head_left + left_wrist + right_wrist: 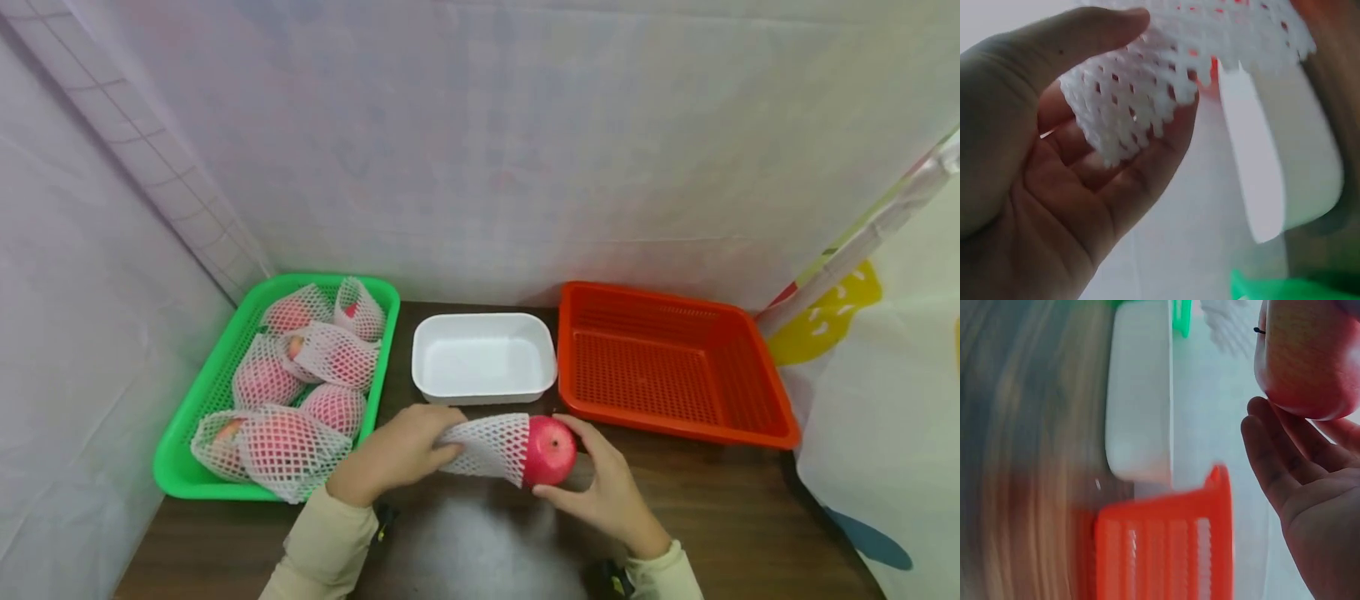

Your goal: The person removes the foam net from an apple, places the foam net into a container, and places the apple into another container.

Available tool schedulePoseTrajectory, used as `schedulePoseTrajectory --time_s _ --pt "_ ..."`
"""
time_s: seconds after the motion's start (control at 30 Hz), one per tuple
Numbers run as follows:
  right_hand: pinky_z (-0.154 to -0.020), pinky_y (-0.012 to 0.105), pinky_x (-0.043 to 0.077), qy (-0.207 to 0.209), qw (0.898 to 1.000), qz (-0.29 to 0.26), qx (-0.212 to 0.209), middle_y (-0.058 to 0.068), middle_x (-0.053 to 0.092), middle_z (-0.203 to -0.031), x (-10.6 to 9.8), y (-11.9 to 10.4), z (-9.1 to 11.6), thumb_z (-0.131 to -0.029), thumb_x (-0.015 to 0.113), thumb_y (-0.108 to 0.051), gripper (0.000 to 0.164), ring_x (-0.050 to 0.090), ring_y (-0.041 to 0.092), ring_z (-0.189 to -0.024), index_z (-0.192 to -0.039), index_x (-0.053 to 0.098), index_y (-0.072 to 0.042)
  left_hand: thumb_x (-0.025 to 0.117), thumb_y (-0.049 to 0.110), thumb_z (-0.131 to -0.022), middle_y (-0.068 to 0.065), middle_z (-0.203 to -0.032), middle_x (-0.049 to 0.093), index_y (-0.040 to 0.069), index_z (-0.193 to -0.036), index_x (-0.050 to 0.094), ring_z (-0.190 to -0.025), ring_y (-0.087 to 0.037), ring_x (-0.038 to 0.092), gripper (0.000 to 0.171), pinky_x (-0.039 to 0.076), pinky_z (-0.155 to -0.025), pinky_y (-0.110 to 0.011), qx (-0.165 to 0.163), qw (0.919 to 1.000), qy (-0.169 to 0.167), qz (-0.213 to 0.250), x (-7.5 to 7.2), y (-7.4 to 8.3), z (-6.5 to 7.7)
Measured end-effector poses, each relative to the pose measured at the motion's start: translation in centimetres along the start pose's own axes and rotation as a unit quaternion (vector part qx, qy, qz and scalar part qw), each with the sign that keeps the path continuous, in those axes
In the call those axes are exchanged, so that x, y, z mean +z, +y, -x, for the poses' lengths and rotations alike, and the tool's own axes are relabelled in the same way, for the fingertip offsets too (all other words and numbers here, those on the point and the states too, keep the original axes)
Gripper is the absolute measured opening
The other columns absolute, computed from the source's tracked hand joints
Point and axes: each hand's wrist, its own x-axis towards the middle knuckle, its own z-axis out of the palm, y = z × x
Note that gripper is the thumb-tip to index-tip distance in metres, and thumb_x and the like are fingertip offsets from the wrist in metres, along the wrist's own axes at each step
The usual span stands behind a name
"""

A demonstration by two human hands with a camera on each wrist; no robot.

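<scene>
In the head view a red apple (pixel 551 450) shows at the mouth of a white foam net sleeve (pixel 483 446). My left hand (pixel 405 446) pinches the sleeve's far end between thumb and fingers; the left wrist view shows the netting (pixel 1129 94) lying across those fingers. My right hand (pixel 607 483) holds the apple between thumb and fingers, and in the right wrist view the bare apple (pixel 1310 362) rests at the fingertips. Both hands are above the table, just in front of a white plastic tub (pixel 483 392).
A green basket (pixel 183 475) on the left holds several apples in foam nets (pixel 288 446). On the right stands an orange-red basket (pixel 637 375) with nothing in it. Pale cloth (pixel 510 150) hangs behind the dark wooden table (pixel 712 508), and more hangs at both sides.
</scene>
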Motion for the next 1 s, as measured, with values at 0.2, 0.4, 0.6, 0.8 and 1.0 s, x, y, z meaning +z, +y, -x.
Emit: schedulePoseTrajectory --time_s 0.2,0.4,0.6,0.8,1.0 --pt "-0.096 0.017 0.042 0.057 0.998 0.036 0.020 0.007 0.063 -0.128 -2.5 0.3 1.2 -0.061 0.098 -0.018 0.089 0.060 0.017 -0.113 -0.137 0.054 -0.009 0.075 0.010 -0.088 -0.005 -0.092 0.069 0.005 -0.102 0.069 -0.085 -0.022 0.065 0.016 0.054 -0.077 -0.041 -0.010 0.9959 0.062 -0.064 -2.2 -1.1 -3.6" --pt "-0.094 0.018 0.044 0.063 0.996 0.040 0.043 0.004 0.063 -0.128 -3.3 0.4 2.0 -0.061 0.098 -0.020 0.088 0.060 0.015 -0.111 -0.137 0.055 -0.011 0.072 0.008 -0.087 -0.011 -0.097 0.070 0.001 -0.102 0.068 -0.092 -0.029 0.066 0.018 0.052 -0.085 -0.044 -0.015 0.9960 0.067 -0.057 -1.9 -3.9 -8.5" --pt "-0.091 0.018 0.046 0.061 0.996 0.045 0.039 0.004 0.063 -0.127 -3.6 0.6 2.3 -0.060 0.099 -0.020 0.090 0.061 0.015 -0.109 -0.137 0.055 -0.010 0.069 0.010 -0.087 -0.009 -0.093 0.069 0.001 -0.103 0.068 -0.085 -0.025 0.064 0.018 0.052 -0.079 -0.040 -0.057 0.9983 -0.009 -0.012 0.9 -6.8 -12.0" --pt "-0.094 0.018 0.043 0.068 0.996 0.045 0.028 0.007 0.063 -0.127 -3.9 0.8 2.4 -0.059 0.099 -0.018 0.091 0.060 0.017 -0.111 -0.137 0.054 -0.007 0.073 0.013 -0.086 -0.008 -0.095 0.069 0.001 -0.105 0.069 -0.089 -0.024 0.063 0.023 0.052 -0.083 -0.039 -0.073 0.9944 -0.077 -0.002 2.7 -8.5 -13.7" --pt "-0.097 0.018 0.042 0.072 0.996 0.045 0.035 0.007 0.062 -0.128 -4.2 0.7 2.5 -0.060 0.099 -0.018 0.090 0.059 0.016 -0.113 -0.137 0.054 -0.008 0.076 0.025 -0.088 -0.019 -0.129 0.061 -0.004 -0.134 0.057 -0.120 -0.034 0.056 0.058 0.044 -0.103 -0.043 -0.104 0.9910 -0.075 -0.037 2.4 -7.3 -13.5"
